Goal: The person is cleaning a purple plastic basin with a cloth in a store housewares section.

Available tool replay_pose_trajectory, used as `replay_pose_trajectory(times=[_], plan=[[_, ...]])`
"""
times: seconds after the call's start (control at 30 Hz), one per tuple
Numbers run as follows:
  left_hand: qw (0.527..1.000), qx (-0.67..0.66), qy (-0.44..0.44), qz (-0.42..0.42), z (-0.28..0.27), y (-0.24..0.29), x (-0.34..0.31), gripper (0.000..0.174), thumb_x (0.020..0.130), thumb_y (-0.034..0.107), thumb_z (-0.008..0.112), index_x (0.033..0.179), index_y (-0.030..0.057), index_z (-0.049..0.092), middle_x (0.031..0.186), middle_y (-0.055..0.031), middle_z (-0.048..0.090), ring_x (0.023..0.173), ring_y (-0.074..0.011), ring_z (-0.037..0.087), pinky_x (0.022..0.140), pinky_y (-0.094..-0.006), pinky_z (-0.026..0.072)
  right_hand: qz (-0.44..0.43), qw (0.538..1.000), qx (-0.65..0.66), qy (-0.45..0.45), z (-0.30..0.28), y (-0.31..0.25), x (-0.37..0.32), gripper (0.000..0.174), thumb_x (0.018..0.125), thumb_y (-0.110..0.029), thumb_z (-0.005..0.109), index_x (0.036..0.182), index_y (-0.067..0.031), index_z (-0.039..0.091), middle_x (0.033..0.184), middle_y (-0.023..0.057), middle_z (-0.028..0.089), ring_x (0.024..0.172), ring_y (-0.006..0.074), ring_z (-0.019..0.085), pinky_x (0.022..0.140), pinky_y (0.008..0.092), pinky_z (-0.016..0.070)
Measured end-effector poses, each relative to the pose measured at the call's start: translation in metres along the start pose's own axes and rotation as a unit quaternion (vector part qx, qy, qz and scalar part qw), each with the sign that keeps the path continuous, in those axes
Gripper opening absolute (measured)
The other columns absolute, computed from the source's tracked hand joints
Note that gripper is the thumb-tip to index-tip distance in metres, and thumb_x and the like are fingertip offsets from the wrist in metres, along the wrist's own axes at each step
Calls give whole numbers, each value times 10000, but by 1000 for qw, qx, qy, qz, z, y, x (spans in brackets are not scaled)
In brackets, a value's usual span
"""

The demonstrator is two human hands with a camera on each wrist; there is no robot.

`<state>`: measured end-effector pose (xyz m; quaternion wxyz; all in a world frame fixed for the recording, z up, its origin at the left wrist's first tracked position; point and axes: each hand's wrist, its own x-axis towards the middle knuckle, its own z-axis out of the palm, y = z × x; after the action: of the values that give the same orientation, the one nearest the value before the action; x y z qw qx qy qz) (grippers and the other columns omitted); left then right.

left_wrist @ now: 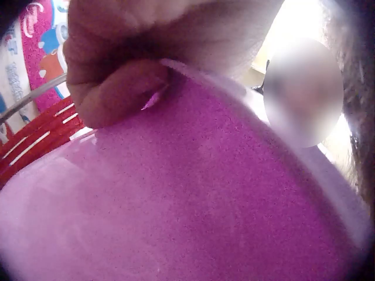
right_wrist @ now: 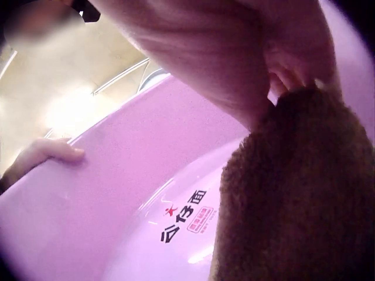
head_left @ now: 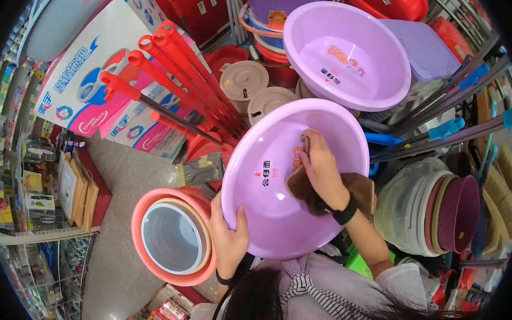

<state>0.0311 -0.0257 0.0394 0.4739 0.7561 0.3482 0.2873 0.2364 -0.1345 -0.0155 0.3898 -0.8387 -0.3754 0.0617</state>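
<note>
A light purple basin [head_left: 259,218] is held tilted in front of the person's body, its inside facing up. The left hand [head_left: 230,235] grips its left rim, thumb inside; the left wrist view shows this hand [left_wrist: 129,64] curled over the rim of the basin [left_wrist: 176,187]. Inside the basin, the right hand [head_left: 325,170] holds a brown cloth [head_left: 314,196] against the surface and covers part of the orange print. In the right wrist view the cloth [right_wrist: 299,187] hangs from the right hand [right_wrist: 234,52], beside black and red lettering.
Another purple basin [head_left: 344,19] lies just beyond. Red-handled poles [head_left: 183,70] and printed boxes [head_left: 95,64] stand at the upper left. Nested buckets [head_left: 175,235] are on the left, stacked tubs [head_left: 456,215] on the right, and metal poles [head_left: 463,97] reach in from the right.
</note>
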Motion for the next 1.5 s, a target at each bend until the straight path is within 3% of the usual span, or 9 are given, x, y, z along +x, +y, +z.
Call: replay_pose_trajectory(times=[0.03, 0.13, 0.23, 0.33, 0.53, 0.73, 1.07, 1.2, 1.5], plan=[[1000, 3, -7, -2, 0, 1, 1, 418, 864, -12, 572, 1269, -32, 473, 1086, -185, 618, 998, -251, 625, 887, -341, 468, -34, 997, 11, 69, 6, -2, 2, 303, 859, 31, 540, 1152, 17, 465, 1031, 230, 561, 933, 444, 570, 803, 457, 471], [1000, 5, -17, 2, 1, 3, 5, 419, 855, -24, 567, 1264, -34, 480, 1073, -191, 628, 984, -260, 635, 881, -342, 472, -5, 997, 64, 34, 20, -11, 1, 313, 783, 97, 477, 1094, 73, 494, 1049, 286, 549, 916, 469, 554, 803, 493, 450], [999, 13, -21, 20, 1, 5, 10, 420, 850, -29, 565, 1262, -34, 485, 1073, -195, 633, 977, -264, 641, 882, -343, 473, -138, 988, 72, 14, 34, -23, -11, 334, 748, 103, 483, 1076, 71, 538, 1010, 270, 594, 940, 441, 563, 845, 463, 465], [999, 26, -27, 25, 2, 3, 13, 424, 848, -30, 564, 1264, -37, 486, 1075, -196, 636, 979, -262, 642, 884, -341, 472, -129, 986, 94, -46, 24, -25, -10, 335, 756, 98, 488, 1082, 56, 551, 1028, 246, 605, 933, 423, 576, 851, 452, 473], [1000, 13, -27, 9, 5, 9, 10, 442, 836, -22, 566, 1270, -36, 485, 1056, -196, 639, 972, -252, 647, 870, -332, 477, -15, 995, 69, 69, 19, 1, 10, 229, 828, 55, 512, 1040, 23, 591, 891, 220, 628, 820, 408, 568, 738, 472, 473], [997, 59, -38, 38, 4, 15, 13, 444, 833, -16, 572, 1269, -28, 490, 1024, -188, 644, 925, -241, 653, 830, -329, 491, -261, 952, 125, -98, 51, -38, -15, 320, 743, 25, 519, 1046, 1, 622, 1102, 147, 631, 900, 345, 556, 843, 406, 471], [997, 46, -36, 41, 5, 9, 11, 436, 826, -14, 581, 1253, -30, 493, 1016, -170, 645, 929, -225, 646, 829, -323, 493, -108, 988, 112, 22, 39, -19, 17, 507, 678, 92, 505, 1171, 15, 601, 1318, 163, 556, 903, 368, 521, 891, 400, 456], [999, 16, -45, -8, 6, 19, 10, 463, 798, -40, 583, 1252, -37, 494, 1097, -148, 610, 1020, -212, 584, 929, -314, 431, -210, 968, 72, -121, 37, -36, -2, 587, 686, 96, 535, 1264, -4, 560, 1394, 141, 503, 933, 397, 496, 928, 462, 427], [999, 17, -46, -22, 7, 18, 0, 478, 786, -48, 587, 1255, -43, 494, 1081, -147, 611, 995, -203, 586, 914, -314, 441, -147, 985, -87, -4, 17, 1, 4, 567, 722, 74, 522, 1279, -24, 560, 1350, 89, 545, 918, 359, 511, 876, 424, 448]])
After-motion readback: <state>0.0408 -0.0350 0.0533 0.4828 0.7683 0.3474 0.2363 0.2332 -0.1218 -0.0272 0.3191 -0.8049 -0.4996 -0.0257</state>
